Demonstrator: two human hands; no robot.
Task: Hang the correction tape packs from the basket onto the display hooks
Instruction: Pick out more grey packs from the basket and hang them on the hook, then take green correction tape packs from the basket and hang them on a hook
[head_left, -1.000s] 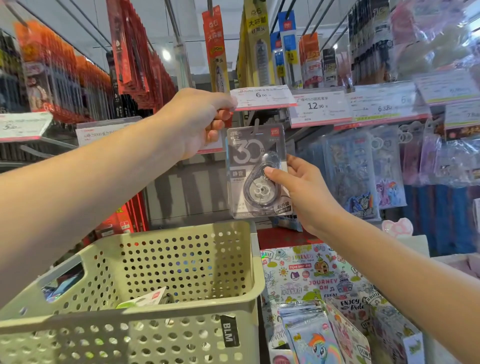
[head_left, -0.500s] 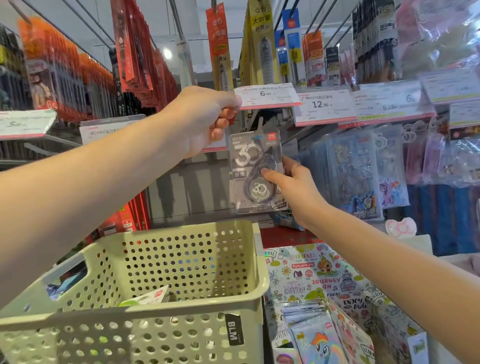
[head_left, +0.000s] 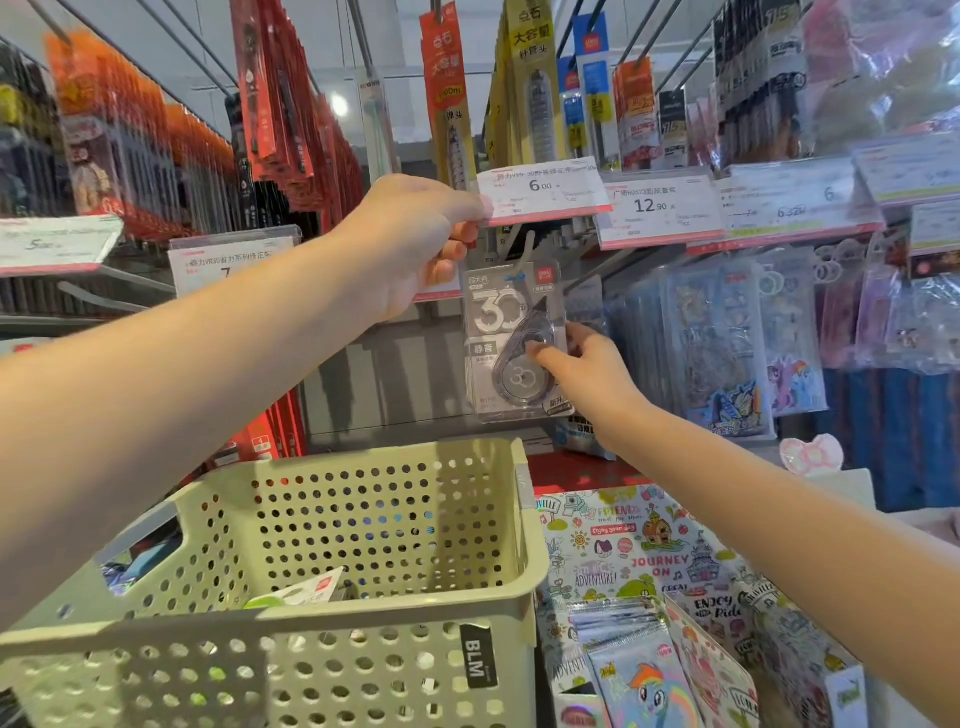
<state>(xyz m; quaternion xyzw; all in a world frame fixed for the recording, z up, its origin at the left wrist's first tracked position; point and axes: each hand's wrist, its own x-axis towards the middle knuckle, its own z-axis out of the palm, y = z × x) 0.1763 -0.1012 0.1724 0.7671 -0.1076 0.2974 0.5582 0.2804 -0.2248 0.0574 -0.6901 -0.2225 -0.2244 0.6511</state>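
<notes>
Right up at the rack, a grey correction tape pack (head_left: 511, 343) with a big silver "30" on the card and a dark teardrop-shaped dispenser under clear plastic hangs upright below a white price label (head_left: 543, 191) reading 6.00. Its top slot sits at a pale metal display hook (head_left: 525, 249) that curves up behind the label; whether the card is fully threaded on I cannot tell from here. The right hand (head_left: 584, 371) has its fingers (head_left: 545, 358) closed on the pack's right edge, thumb pressed onto the blister front. The left hand (head_left: 410, 244) reaches up beside it, its fingers pinched narrowly on the left end of the price label, tilting it up clear of the hook.

Below the arms stands a pale green perforated plastic basket (head_left: 395, 618) with a black "BLM" tag; another white-and-green pack (head_left: 298, 592) lies in its bottom. To the right of the hook hang clear sleeves of cartoon pony stickers (head_left: 722, 348), close against the right hand. Red carded packs (head_left: 280, 119) crowd the hooks at upper left, and a cartoon-printed display box (head_left: 639, 561) sits just beside the basket.
</notes>
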